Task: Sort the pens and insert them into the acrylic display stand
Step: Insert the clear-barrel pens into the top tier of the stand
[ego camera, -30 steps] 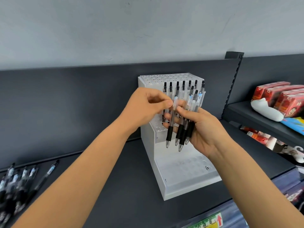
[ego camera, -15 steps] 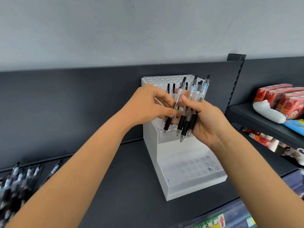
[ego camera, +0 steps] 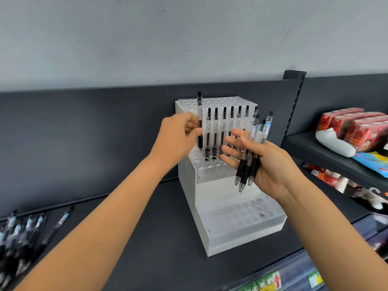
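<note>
A white stepped acrylic stand [ego camera: 212, 244] sits on the dark shelf. Several clear pens with black grips [ego camera: 224, 131] stand upright in a row of holes on its middle step. My left hand [ego camera: 178, 133] pinches one pen [ego camera: 199, 120] upright at the left end of that row, its tip just above the holes. My right hand [ego camera: 266, 164] holds three pens [ego camera: 249, 162] against the palm, tips down, with the fingers spread. The lowest step's holes hold no pens.
A pile of loose pens [ego camera: 23, 232] lies on the shelf at the far left. Red packets [ego camera: 354, 129] and a white object [ego camera: 333, 143] sit on a shelf at the right. A slotted upright post [ego camera: 294, 101] divides the two bays.
My left hand has taken one pen out of the bundle in my right hand and carried it left to the end of the row, turning it upright. My right hand's fingers have spread.
</note>
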The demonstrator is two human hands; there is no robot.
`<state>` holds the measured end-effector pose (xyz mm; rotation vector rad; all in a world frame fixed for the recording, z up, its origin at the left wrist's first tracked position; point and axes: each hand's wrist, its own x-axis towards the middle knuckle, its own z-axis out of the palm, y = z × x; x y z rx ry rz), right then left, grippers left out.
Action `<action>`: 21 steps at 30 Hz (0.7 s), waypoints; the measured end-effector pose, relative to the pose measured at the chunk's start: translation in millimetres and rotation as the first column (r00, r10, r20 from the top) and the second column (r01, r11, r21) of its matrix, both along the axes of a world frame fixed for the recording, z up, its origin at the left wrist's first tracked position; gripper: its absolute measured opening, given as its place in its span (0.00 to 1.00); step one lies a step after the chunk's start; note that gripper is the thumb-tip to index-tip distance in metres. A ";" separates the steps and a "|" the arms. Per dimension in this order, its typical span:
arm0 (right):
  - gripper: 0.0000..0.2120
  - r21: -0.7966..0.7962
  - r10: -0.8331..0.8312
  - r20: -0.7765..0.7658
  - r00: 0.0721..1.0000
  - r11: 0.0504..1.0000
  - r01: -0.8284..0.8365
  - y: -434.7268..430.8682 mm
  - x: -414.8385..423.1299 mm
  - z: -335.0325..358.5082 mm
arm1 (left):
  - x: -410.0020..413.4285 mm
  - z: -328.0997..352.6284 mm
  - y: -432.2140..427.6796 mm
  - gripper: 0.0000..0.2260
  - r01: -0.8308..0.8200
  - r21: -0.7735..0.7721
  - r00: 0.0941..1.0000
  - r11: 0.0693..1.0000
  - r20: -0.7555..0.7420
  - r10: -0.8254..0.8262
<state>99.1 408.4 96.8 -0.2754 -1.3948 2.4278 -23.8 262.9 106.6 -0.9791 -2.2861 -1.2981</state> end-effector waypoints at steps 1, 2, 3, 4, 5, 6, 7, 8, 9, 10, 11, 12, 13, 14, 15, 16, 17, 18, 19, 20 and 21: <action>0.11 -0.007 -0.002 0.000 1.000 1.000 0.002 0.9 1.0 -0.5 | -0.4 -2.3 1.1 0.07 -0.020 -0.037 1.000 0.999 -0.005 0.020; 0.11 -0.016 -0.006 0.001 1.000 1.000 0.006 1.7 1.8 -1.0 | -0.5 -4.5 2.2 0.07 -0.042 -0.076 0.999 0.996 -0.010 0.042; 0.11 -0.024 -0.009 0.002 1.000 1.000 0.010 2.2 2.4 -1.5 | -0.5 -7.1 3.9 0.06 -0.064 -0.121 0.998 0.991 -0.018 0.062; 0.11 -0.032 -0.012 0.004 1.000 0.999 0.012 2.2 2.8 -2.1 | 0.4 -9.5 6.0 0.05 -0.083 -0.171 0.996 0.982 -0.026 0.080; 0.11 -0.039 -0.013 0.005 1.000 0.999 0.013 1.7 3.1 -2.8 | 2.0 -11.8 8.8 0.05 -0.101 -0.221 0.995 0.970 -0.027 0.098; 0.11 -0.046 -0.013 0.009 1.000 0.999 0.013 0.8 3.4 -3.6 | 4.3 -13.5 11.0 0.05 -0.118 -0.255 0.993 0.960 -0.025 0.116; 0.11 -0.053 -0.009 0.015 1.000 0.999 0.010 -0.6 3.5 -4.6 | 6.1 -14.3 12.7 0.06 -0.138 -0.273 0.990 0.952 -0.026 0.136; 0.11 -0.059 -0.002 0.023 1.000 0.998 0.003 -2.0 4.1 -5.6 | 7.2 -14.8 13.6 0.06 -0.162 -0.284 0.987 0.945 -0.037 0.158; 0.11 -0.068 0.009 0.034 0.999 0.998 -0.007 -3.4 4.5 -6.4 | 7.5 -14.7 13.7 0.07 -0.187 -0.304 0.982 0.934 -0.052 0.180; 0.12 -0.079 0.024 0.044 0.999 0.997 -0.020 -4.7 5.1 -6.8 | 7.5 -14.4 13.4 0.07 -0.207 -0.333 0.978 0.920 -0.066 0.197; 0.12 -0.092 0.040 0.053 0.998 0.995 -0.035 -6.0 5.3 -6.8 | 7.2 -13.9 13.0 0.07 -0.218 -0.366 0.976 0.905 -0.073 0.206; 0.12 -0.104 0.056 0.057 0.997 0.993 -0.050 -6.9 5.5 -6.7 | 7.7 -13.0 12.5 0.07 -0.219 -0.392 0.976 0.894 -0.070 0.208; 0.12 -0.115 0.071 0.057 0.996 0.991 -0.064 -8.0 5.8 -6.3 | 8.5 -11.9 12.1 0.08 -0.215 -0.412 0.976 0.886 -0.063 0.208; 0.12 -0.121 0.082 0.060 0.995 0.990 -0.074 -9.2 5.8 -5.8 | 9.4 -10.6 11.4 0.08 -0.211 -0.428 0.977 0.879 -0.061 0.205; 0.12 -0.126 0.092 0.062 0.994 0.989 -0.084 -10.5 5.9 -5.5 | 10.1 -9.2 10.6 0.08 -0.212 -0.447 0.977 0.869 -0.070 0.203; 0.12 -0.131 0.103 0.066 0.992 0.987 -0.094 -11.8 5.9 -5.4 | 10.1 -7.7 9.2 0.07 -0.222 -0.471 0.975 0.853 -0.090 0.204; 0.12 -0.137 0.117 0.068 0.991 0.985 -0.107 -13.0 5.7 -5.2 | 9.8 -5.9 6.9 0.07 -0.240 -0.495 0.971 0.835 -0.121 0.208; 0.13 -0.142 0.132 0.067 0.989 0.982 -0.122 -13.7 5.8 -4.9 | 10.1 -3.9 3.9 0.07 -0.263 -0.501 0.965 0.825 -0.156 0.212; 0.14 -0.143 0.149 0.065 0.987 0.980 -0.139 -14.4 5.8 -4.4 | 11.3 -1.8 0.5 0.06 -0.274 -0.475 0.960 0.836 -0.184 0.210; 0.15 -0.141 0.165 0.062 0.984 0.978 -0.155 -14.7 6.2 -3.9 | 14.9 0.9 -2.7 0.06 -0.253 -0.418 0.964 0.872 -0.183 0.192; 0.16 -0.140 0.181 0.057 0.982 0.975 -0.172 -15.6 6.1 -3.0 | 20.5 4.0 -5.4 0.06 -0.181 -0.341 0.981 0.922 -0.134 0.143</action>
